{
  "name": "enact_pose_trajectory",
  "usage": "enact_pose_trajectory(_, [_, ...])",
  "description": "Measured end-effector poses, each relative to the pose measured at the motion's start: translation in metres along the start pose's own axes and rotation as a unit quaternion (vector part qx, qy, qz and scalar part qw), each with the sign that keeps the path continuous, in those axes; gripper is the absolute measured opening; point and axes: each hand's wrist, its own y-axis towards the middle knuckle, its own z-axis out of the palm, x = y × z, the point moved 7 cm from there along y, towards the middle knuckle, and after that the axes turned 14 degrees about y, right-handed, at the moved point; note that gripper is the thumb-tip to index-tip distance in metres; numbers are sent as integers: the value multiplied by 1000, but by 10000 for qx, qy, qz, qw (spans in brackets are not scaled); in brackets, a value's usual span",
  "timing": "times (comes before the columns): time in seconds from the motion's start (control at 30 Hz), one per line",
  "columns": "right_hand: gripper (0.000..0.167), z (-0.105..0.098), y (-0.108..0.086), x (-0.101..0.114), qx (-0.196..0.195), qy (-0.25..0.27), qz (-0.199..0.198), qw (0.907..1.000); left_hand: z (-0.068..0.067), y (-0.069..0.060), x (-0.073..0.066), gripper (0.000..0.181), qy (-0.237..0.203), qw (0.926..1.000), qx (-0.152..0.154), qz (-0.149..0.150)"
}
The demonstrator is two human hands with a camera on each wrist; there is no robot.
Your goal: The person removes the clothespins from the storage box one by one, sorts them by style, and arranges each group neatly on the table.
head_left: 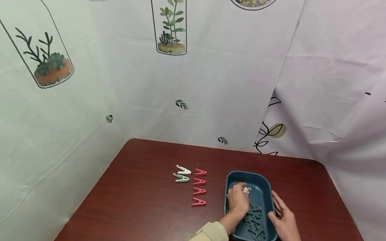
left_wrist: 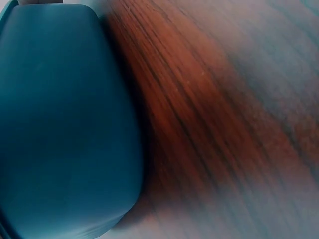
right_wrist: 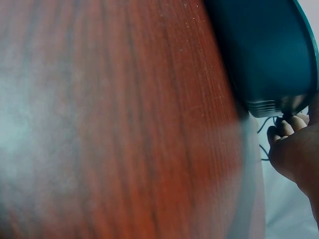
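A deep blue plastic bin [head_left: 252,236] stands on the table; its outer wall also fills the left part of the left wrist view. My left hand [head_left: 238,198] reaches down into its far left part, fingertips bent beside a small whitish clip [head_left: 246,190]. Whether the fingers pinch anything is hidden. My right hand [head_left: 284,222] holds the bin's right side, thumb at the rim and fingers along the outer wall. Dark green clips [head_left: 254,220] lie jumbled on the bin floor, to the right of the left wrist.
Left of the bin, several red clothespins [head_left: 199,191] form a column. Beside its top lie a white clothespin [head_left: 184,171] and a pale green clothespin [head_left: 181,178]. A printed cloth [head_left: 219,79] hangs behind the dark wooden table [head_left: 144,195].
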Motion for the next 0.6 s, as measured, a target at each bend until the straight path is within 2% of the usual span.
enact_pose_trajectory(0.13, [68,0,0,-1,-1,1,-5,10000,0,0,0,20,-326,9994,-52,133])
enact_pose_trajectory(0.3, [68,0,0,0,-13,3,-10,10000,1,0,1,14,-857,9963,-81,71])
enact_pose_trajectory(0.43, [68,0,0,0,-7,50,-35,10000,0,0,0,14,-1031,9945,-171,112])
enact_pose_trajectory(0.6, [67,0,1,0,-12,58,-105,9999,0,0,0,11,-1200,9927,-33,81])
